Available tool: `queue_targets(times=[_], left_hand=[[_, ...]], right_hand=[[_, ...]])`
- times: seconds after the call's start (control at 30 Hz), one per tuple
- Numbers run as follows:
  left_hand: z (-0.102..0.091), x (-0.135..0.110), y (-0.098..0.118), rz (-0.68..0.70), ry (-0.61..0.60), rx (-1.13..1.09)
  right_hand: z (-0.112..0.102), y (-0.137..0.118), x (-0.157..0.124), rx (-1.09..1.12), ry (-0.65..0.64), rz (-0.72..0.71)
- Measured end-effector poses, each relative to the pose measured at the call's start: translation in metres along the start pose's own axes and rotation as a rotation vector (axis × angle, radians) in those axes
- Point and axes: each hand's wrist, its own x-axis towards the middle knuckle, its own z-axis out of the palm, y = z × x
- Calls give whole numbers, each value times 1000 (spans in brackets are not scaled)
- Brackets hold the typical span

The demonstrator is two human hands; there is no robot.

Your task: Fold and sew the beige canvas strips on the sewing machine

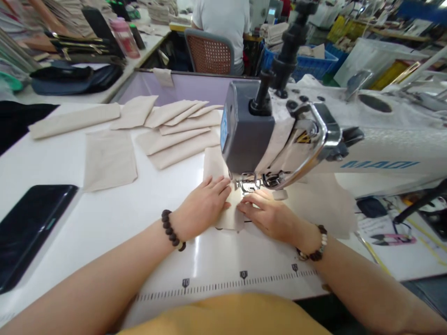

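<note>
A beige fabric piece [228, 220] lies on the white sewing table under the needle area of a sewing machine [246, 139]. My left hand [204, 204] lies flat on the fabric's left side, fingers stretched toward the presser foot [249, 183]. Just right of the foot's front, my right hand [274, 213] has its fingers bent and pressed together at the fabric's right edge. The machine head hides part of the cloth. To the right of that hand, a larger beige cloth [321, 204] rests under the machine arm.
Several folded beige pieces [181, 144] and a single square piece [110, 160] lie behind and left. A dark phone-like slab [33, 228] sits at the left. Pink-handled snippers [394, 239] lie at the right. Ahead, a person [223, 28] sits on a chair [209, 52].
</note>
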Motion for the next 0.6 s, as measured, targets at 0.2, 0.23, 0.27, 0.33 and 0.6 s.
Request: queue_targets(times=[0.2,0.23,0.27,0.33,0.6], left_hand=[[3,4,-4,-10,11,-2],[4,4,-4,-11,17,-2],[4,5,-5,-12,24,-2],[5,6,-6,-10,33,-2],[5,9,-9,-15,33,-2]], right_hand=[[-3,-1,0,-114,-6,71],[-3,-1,0,-122,0,84],[-2,-1,1,-130,6,94],[-1,-1,1,-146,13,107],[4,1,3,-162,29,116]])
